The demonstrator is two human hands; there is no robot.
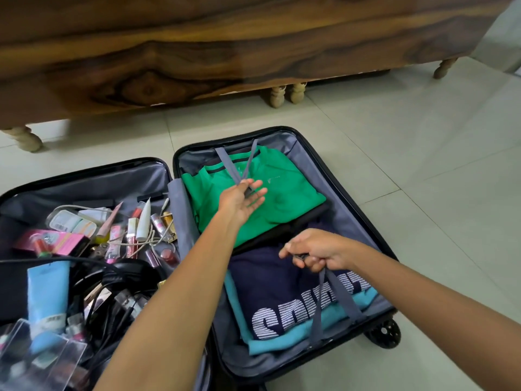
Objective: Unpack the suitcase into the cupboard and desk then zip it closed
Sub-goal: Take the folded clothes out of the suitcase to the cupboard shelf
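A black suitcase lies open on the floor. Its right half holds a folded green shirt, a black garment beneath it, and a navy shirt with white letters over a teal one. My left hand lies palm up over the green shirt, pinching the buckle end of the far grey straps. My right hand grips the buckle end of the near grey straps above the navy shirt. The two buckle halves are apart.
The suitcase's left half is full of cosmetics, tubes, white and black cables and a blue tube. A wooden bed frame on turned legs stands just beyond. Pale tiled floor extends to the right.
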